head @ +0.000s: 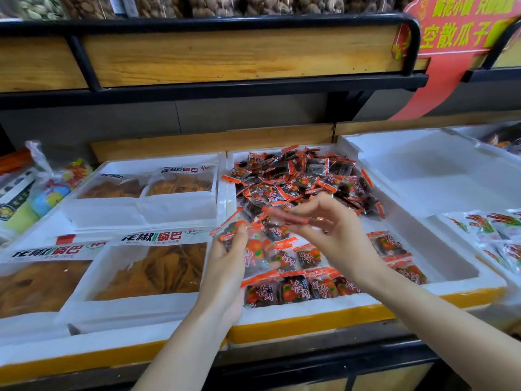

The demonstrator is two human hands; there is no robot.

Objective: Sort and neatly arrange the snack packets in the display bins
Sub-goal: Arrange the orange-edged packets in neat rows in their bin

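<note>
Over the foam bin (310, 309), left hand (225, 266) grips a packet stack (253, 255); right hand (332, 230) pinches 1 blurred packet (284, 217). Gathering step: it likely needs squaring onto the stack next.

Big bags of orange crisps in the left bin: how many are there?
4, all in the left foam bin: back-left bag, back-right bag, front-left bag, front-right bag. Others may be hidden underneath.

White foam bins (296, 309) on shelf (324, 352)
</note>
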